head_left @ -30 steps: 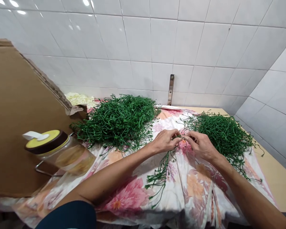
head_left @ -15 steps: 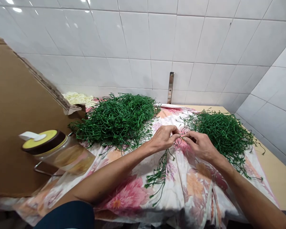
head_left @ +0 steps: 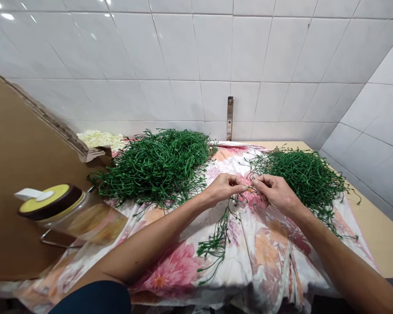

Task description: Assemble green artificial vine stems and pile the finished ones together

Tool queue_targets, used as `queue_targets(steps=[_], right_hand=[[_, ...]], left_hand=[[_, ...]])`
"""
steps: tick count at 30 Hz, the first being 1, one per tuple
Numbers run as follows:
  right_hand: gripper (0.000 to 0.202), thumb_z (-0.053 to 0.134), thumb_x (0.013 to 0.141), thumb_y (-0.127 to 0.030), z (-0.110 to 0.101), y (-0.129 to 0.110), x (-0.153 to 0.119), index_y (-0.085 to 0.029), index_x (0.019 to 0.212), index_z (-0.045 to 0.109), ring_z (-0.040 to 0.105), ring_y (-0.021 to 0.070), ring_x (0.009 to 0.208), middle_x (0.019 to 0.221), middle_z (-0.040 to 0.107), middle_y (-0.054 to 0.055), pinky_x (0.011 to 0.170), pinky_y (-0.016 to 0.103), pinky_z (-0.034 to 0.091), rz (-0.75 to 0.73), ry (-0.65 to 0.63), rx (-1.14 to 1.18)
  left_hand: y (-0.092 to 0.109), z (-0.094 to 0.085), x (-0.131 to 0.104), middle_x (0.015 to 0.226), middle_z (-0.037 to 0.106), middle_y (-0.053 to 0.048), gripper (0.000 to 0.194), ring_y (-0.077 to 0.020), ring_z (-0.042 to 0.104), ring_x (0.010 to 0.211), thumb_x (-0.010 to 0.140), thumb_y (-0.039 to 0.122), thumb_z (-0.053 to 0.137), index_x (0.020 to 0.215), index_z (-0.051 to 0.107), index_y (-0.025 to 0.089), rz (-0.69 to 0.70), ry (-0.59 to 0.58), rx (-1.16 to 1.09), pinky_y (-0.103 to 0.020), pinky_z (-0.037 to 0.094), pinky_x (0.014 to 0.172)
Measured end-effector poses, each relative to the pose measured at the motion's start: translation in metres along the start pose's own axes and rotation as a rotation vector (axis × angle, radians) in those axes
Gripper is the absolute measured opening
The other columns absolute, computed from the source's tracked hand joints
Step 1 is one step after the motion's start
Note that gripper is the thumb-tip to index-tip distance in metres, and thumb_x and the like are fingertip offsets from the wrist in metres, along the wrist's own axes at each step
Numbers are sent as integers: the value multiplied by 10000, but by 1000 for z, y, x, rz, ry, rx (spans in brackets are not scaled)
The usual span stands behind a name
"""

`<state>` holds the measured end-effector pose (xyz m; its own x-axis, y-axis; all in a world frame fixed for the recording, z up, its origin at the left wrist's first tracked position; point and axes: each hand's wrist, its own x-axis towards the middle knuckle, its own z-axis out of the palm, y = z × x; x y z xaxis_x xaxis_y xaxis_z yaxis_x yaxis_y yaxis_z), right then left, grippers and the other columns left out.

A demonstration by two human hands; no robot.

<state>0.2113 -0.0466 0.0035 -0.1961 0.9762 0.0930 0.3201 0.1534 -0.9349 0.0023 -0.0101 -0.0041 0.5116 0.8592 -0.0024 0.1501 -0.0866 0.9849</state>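
My left hand (head_left: 227, 188) is closed in a pinch above the middle of the floral cloth. From under it a small bunch of thin green stems with tiny knobbed tips (head_left: 216, 242) hangs down over the cloth; they look like artificial flower stems. Close by, fingertips nearly meeting, my right hand (head_left: 278, 194) pinches the end of a thin green stem. A short piece shows between the two hands; its exact hold is partly hidden by the fingers. Tangled green stems form a large pile (head_left: 157, 168) at left and another pile (head_left: 306, 176) at right.
The floral cloth (head_left: 180, 266) covers much of a wooden table (head_left: 376, 231). At left stand a cardboard box (head_left: 16, 152) and a tilted clear jar with a yellow-and-brown lid (head_left: 49, 203). Pale petal-like pieces (head_left: 101, 140) lie behind. A metal bracket (head_left: 229, 117) is on the tiled wall.
The view has shifted slightly, moving the scene left. My right fingertips have curled a little more and changed their hold near my left fingers. The bunch still hangs from my left hand.
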Motion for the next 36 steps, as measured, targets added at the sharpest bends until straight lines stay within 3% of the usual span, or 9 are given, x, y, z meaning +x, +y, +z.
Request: queue_targets(steps=[5,11,16,24,31,36], right_hand=[[369,638,905,-541,1,-2,-2,-185,808,636,537,130,486,587,590,-13,478,257,445,-55,40,29],[221,643,915,-382,2,-3,-8,-193,986,735,632,156,685,811,732,37,622,266,486,-176,21,-192],[207,619,912,-320,3,-6,-8,-218,1005,773,675,177,751,898,778,39,685,285,497,-192,65,-306],[242,599,933,-372,-1,-2,-6,-192,955,758,633,169,702,812,738,35,648,277,481,-197,158,-252],[231,575,925,-260,-1,-1,-5,-227,1030,778,694,199,879,1027,777,44,809,321,514,-221,52,-294],[226,578,950,-341,-1,-3,-6,-193,958,749,636,170,739,862,740,39,684,288,481,-203,97,-218]], left_hand=[[1,2,-3,646,577,11,403,-67,408,528,689,475,837,757,643,129,-125,-20,-84,-218,267,505],[7,3,-2,572,432,73,365,-38,266,421,723,440,799,810,567,172,-211,90,-262,-225,118,430],[10,3,-2,577,442,67,325,-40,292,413,711,371,793,774,540,178,-219,170,-322,-225,108,421],[3,3,-3,595,434,75,363,-29,229,412,722,441,802,856,600,171,-202,58,-288,-231,89,425],[9,4,-6,657,459,62,412,-19,261,436,704,449,833,889,606,160,-141,10,-354,-216,101,420],[9,5,-6,597,443,80,406,-23,249,408,717,474,823,859,601,166,-145,31,-286,-215,112,408]])
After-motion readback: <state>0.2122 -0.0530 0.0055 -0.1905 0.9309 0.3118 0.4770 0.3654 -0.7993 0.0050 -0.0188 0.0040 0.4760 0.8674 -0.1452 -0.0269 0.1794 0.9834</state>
